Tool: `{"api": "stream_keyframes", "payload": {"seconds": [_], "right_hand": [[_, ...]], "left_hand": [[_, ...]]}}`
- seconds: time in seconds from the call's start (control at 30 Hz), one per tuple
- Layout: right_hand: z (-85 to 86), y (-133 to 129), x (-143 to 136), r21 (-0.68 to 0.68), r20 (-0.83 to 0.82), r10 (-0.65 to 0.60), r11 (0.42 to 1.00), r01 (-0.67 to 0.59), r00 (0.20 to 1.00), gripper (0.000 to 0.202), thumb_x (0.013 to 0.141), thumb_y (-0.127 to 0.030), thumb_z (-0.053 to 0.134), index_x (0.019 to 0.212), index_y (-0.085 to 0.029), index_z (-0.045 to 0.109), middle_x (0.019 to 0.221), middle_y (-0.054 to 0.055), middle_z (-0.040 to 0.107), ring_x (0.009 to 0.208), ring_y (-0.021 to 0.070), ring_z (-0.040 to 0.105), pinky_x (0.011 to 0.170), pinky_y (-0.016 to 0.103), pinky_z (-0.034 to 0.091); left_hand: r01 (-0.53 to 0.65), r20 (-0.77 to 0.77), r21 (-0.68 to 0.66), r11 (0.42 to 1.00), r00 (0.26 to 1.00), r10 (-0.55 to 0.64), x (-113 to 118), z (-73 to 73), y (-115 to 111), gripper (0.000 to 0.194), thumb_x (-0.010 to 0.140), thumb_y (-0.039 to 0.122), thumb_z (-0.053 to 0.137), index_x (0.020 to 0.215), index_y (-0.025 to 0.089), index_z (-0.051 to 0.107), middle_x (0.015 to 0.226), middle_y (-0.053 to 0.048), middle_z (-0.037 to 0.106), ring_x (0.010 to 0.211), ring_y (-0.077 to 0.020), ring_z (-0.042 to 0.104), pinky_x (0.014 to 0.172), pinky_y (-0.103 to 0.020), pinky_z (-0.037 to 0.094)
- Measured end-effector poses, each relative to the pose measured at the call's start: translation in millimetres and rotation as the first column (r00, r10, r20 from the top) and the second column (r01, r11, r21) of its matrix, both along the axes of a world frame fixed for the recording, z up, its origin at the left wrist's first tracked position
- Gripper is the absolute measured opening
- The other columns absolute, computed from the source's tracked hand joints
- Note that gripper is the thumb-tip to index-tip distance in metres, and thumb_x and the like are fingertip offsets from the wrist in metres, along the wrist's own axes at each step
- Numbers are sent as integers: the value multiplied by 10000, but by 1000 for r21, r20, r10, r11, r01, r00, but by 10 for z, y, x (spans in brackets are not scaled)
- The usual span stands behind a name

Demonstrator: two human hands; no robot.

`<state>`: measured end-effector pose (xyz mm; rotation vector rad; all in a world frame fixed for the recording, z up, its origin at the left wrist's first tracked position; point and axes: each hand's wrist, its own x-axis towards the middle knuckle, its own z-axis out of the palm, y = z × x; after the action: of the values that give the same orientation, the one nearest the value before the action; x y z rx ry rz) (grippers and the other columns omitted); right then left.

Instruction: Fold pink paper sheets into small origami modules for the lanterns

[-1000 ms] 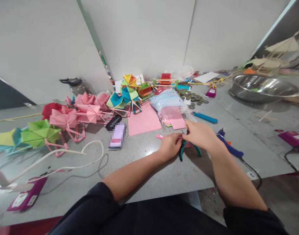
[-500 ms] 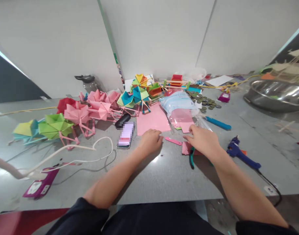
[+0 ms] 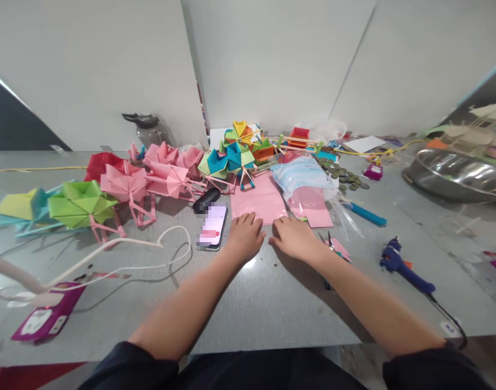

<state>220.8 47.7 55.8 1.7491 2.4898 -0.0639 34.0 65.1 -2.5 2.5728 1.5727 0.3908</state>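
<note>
A pink paper sheet (image 3: 256, 201) lies flat on the grey table. At its near left edge rests my left hand (image 3: 245, 236), fingers forward on the paper and thumb apart. My right hand (image 3: 292, 236) lies at the near right edge in much the same way, fingers stretched and thumb out. Neither hand is seen gripping anything. A clear and blue plastic bag (image 3: 302, 176) covers part of more pink paper (image 3: 320, 210). Pliers with dark jaws (image 3: 328, 241) lie partly hidden beneath my right forearm, beside a small pink paper piece (image 3: 341, 249).
Left of my hands is a phone (image 3: 215, 225), with folded pink paper models (image 3: 128, 184) and a green one (image 3: 81, 203) beyond. A white cable (image 3: 142, 242) crosses the left side. A blue glue gun (image 3: 406, 268) and metal bowl (image 3: 455, 176) are on the right.
My right hand has moved left, from beside the pliers to the large sheet's near edge. My left hand now reaches onto that edge. The small pink tool between them is out of sight.
</note>
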Motion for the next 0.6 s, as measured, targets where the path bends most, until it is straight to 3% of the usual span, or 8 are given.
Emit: {"api": "stream_keyframes", "payload": {"seconds": [0.17, 0.37, 0.6], "right_hand": [[-119, 13, -26, 55, 75, -58, 997, 54, 996, 508, 1051, -538, 652, 1346, -128, 707, 1350, 260, 707, 1308, 421, 658, 1044, 501, 524], [-167, 34, 45, 24, 56, -148, 989, 146, 987, 698, 1091, -613, 544, 1408, -3, 659, 1384, 335, 675, 1267, 435, 685, 1075, 538, 502], [-195, 110, 88, -37, -15, -111, 993, 111, 994, 586, 1095, -579, 546, 1343, -72, 703, 1360, 271, 697, 1241, 412, 701, 1011, 484, 545]], "left_hand": [[-83, -10, 20, 996, 996, 83, 32, -13, 3, 474, 1065, 437, 590, 1497, 249, 637, 1574, -192, 580, 1458, -398, 497, 1188, -584, 385], [-123, 14, -9, 992, 992, 124, 115, 37, 11, 491, 1060, 429, 582, 1510, 246, 645, 1528, -203, 563, 1417, -409, 485, 1171, -604, 364], [-123, 49, -65, 990, 991, 127, 107, 29, 101, 462, 1055, 455, 589, 1488, 320, 677, 1479, -162, 586, 1368, -410, 502, 1136, -596, 385]]}}
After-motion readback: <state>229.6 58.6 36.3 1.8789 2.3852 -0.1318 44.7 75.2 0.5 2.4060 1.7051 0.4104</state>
